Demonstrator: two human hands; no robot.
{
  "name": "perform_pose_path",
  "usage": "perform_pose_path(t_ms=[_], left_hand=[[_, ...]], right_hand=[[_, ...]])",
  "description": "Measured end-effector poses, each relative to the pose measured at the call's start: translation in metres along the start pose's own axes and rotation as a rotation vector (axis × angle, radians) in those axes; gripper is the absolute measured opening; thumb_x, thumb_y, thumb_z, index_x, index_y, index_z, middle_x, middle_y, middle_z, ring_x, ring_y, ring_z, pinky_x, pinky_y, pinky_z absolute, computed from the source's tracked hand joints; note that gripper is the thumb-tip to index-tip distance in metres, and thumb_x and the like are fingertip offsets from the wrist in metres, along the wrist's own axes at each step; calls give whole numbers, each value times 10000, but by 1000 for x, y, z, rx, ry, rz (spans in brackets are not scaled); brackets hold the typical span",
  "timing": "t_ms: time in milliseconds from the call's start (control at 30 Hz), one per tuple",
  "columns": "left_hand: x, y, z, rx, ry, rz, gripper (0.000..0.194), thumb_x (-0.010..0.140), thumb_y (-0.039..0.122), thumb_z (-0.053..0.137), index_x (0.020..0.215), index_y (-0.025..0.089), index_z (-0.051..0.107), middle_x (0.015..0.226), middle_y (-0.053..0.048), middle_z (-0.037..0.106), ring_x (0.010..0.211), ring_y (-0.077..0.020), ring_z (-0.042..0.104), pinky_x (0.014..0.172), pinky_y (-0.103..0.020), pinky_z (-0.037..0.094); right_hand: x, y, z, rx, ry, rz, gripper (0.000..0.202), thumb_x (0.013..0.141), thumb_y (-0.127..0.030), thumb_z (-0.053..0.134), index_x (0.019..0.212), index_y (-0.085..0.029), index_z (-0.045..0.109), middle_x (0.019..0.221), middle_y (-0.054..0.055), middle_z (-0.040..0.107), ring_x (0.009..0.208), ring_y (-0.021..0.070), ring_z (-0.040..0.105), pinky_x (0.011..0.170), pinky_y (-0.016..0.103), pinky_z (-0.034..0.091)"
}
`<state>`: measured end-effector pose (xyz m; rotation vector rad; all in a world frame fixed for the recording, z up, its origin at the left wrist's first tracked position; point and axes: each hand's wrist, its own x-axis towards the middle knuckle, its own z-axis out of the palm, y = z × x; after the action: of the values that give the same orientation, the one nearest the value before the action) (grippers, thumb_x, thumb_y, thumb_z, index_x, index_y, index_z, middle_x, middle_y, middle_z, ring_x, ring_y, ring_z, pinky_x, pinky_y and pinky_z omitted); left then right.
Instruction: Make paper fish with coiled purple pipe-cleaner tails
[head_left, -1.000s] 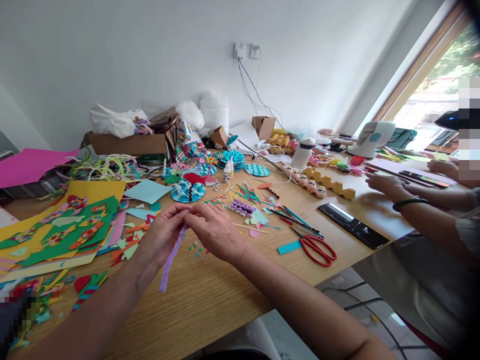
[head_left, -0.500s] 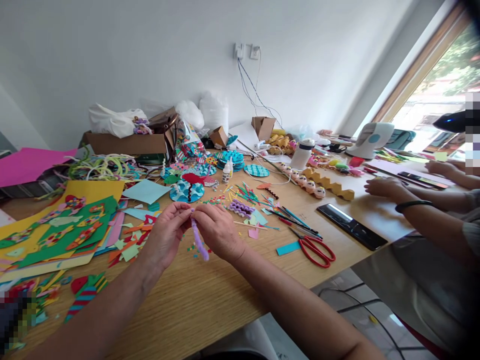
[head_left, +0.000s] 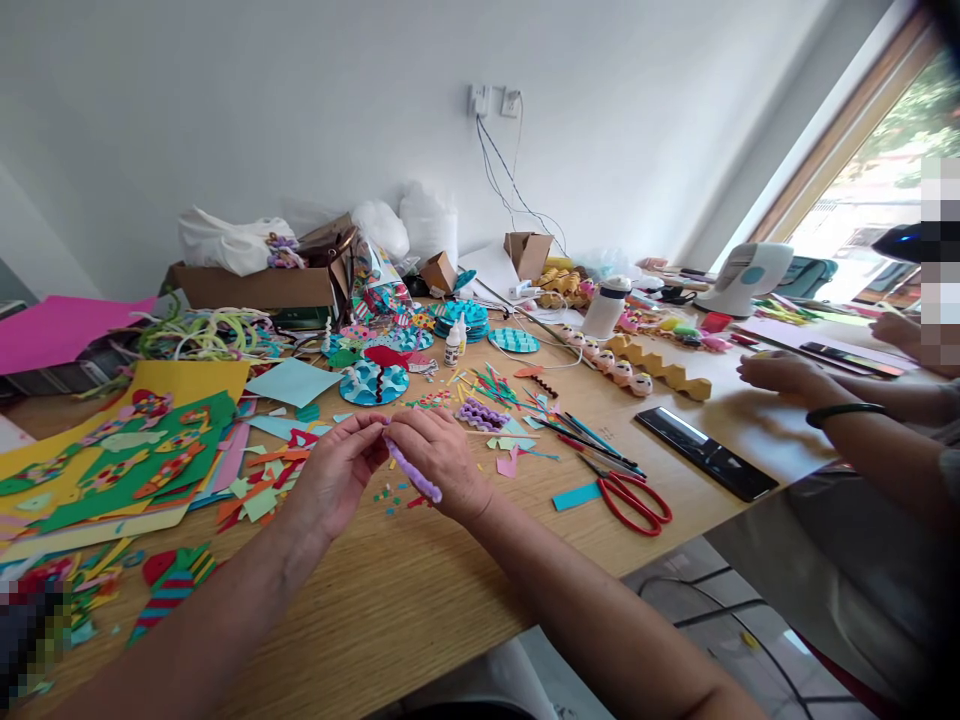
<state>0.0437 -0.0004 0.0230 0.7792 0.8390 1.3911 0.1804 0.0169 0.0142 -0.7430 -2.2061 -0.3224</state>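
A fuzzy purple pipe cleaner [head_left: 415, 474] is pinched at its upper end between my two hands. My left hand [head_left: 345, 462] grips it from the left with thumb and fingertips. Close against it, my right hand [head_left: 439, 455] has its fingers curled on the same end. The loose end hangs down to the right, in front of my right palm. Beyond my right hand lies a wavy purple piece [head_left: 482, 416] on the table. Behind my hands is a blue and white disc [head_left: 373, 384] with a dark twisted stem and a red top.
Red-handled scissors [head_left: 634, 500], pencils [head_left: 596, 445] and a black phone [head_left: 705, 453] lie at the right. Coloured paper [head_left: 150, 450] and scraps cover the left. Glue bottles [head_left: 452, 346] stand further back. Another person's hands [head_left: 780, 375] are at the far right.
The hanging end of the purple pipe cleaner has swung right and slightly up. My hands have barely moved. The other person's hands have shifted slightly right.
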Motion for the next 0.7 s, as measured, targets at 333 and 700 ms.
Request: perform_pose_path(t_ms=[333, 700], left_hand=[[-7, -1, -3, 95, -45, 76, 95, 640, 194, 695, 687, 160, 619, 698, 23, 580, 657, -82, 520, 644, -183, 442], [-1, -9, -17, 552, -98, 400, 44, 758, 223, 582, 748, 204, 620, 678, 26, 583, 671, -114, 522, 669, -226, 415]], right_hand=[[-1, -2, 7, 72, -10, 113, 196, 889, -163, 381, 831, -170, 568, 812, 45, 616, 762, 147, 531, 696, 275, 353], [13, -3, -2, 635, -74, 616, 127, 753, -135, 567, 636, -163, 526, 606, -17, 568, 582, 98, 517, 554, 197, 371]])
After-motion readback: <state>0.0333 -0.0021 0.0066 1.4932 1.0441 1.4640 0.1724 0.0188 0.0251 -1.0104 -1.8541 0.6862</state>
